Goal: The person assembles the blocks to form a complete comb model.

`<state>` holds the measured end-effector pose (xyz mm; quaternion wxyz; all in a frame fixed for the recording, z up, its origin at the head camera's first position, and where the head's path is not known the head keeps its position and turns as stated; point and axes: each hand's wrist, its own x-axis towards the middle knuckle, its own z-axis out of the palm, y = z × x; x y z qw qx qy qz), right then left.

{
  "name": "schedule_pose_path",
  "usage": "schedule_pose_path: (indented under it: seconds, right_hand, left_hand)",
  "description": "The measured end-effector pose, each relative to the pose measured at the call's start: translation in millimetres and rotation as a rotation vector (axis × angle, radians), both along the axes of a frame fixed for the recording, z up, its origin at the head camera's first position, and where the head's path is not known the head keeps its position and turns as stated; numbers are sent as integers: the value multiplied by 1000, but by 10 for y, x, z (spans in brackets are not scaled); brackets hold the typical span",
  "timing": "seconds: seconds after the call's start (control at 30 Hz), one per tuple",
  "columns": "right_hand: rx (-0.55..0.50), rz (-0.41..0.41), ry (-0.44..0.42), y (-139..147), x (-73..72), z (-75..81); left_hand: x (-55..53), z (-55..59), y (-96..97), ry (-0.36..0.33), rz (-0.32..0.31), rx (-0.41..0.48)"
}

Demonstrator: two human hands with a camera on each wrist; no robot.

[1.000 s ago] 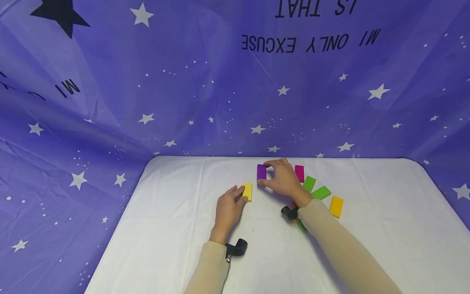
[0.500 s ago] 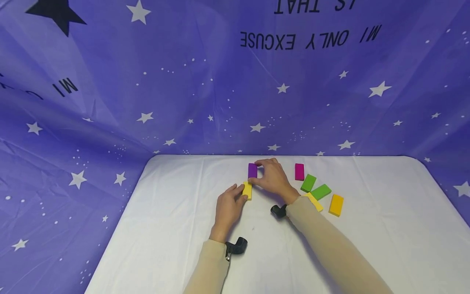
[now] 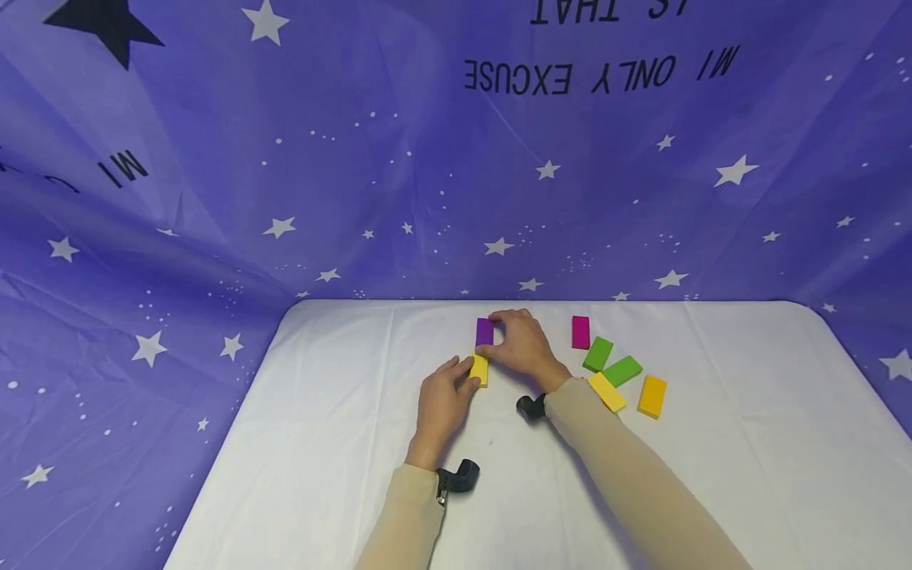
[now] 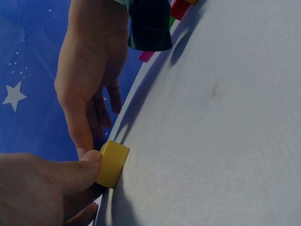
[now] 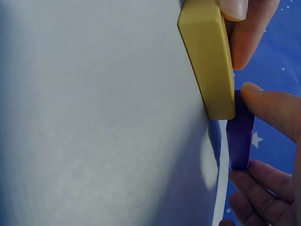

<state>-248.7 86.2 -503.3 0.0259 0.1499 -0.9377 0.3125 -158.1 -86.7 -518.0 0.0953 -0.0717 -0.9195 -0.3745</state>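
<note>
A yellow block [image 3: 480,373] lies flat on the white cloth, with my left hand [image 3: 438,408] pinching it between thumb and fingers from the left. Just beyond it my right hand [image 3: 523,344] grips a purple block [image 3: 484,333], thumb at the near end and fingers at the far end. The purple block's near end is right at the yellow block's far end, offset slightly to the left in the head view. Seen from the right wrist, the yellow block [image 5: 207,61] partly covers the purple block [image 5: 240,141]. The left thumb [image 4: 77,172] presses on the yellow block in the left wrist view.
To the right lie a magenta block [image 3: 580,332], two green blocks [image 3: 598,354], a light yellow block [image 3: 607,392] beside the right sleeve, and an orange-yellow block [image 3: 651,397]. A purple star-patterned curtain [image 3: 427,158] hangs behind the table's far edge.
My right hand has moved left with the purple block, bringing it to the far end of the yellow block. The left hand has stayed on the yellow block.
</note>
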Motion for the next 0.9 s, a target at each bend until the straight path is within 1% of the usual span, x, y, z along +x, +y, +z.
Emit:
schedule_pose_path:
  seconds: [0.23, 0.47, 0.67, 0.9]
  right_hand:
    - [2, 13, -26, -5, -5, -41]
    - [-11, 31, -30, 6, -36, -93]
    - [-34, 36, -32, 37, -51, -88]
    - [-37, 58, -35, 41, -52, -83]
  left_hand:
    - [1, -11, 1, -3, 3, 7]
    - [12, -7, -4, -7, 10, 1]
    - [5, -8, 3, -14, 3, 3]
    - [-5, -5, -3, -2, 2, -5]
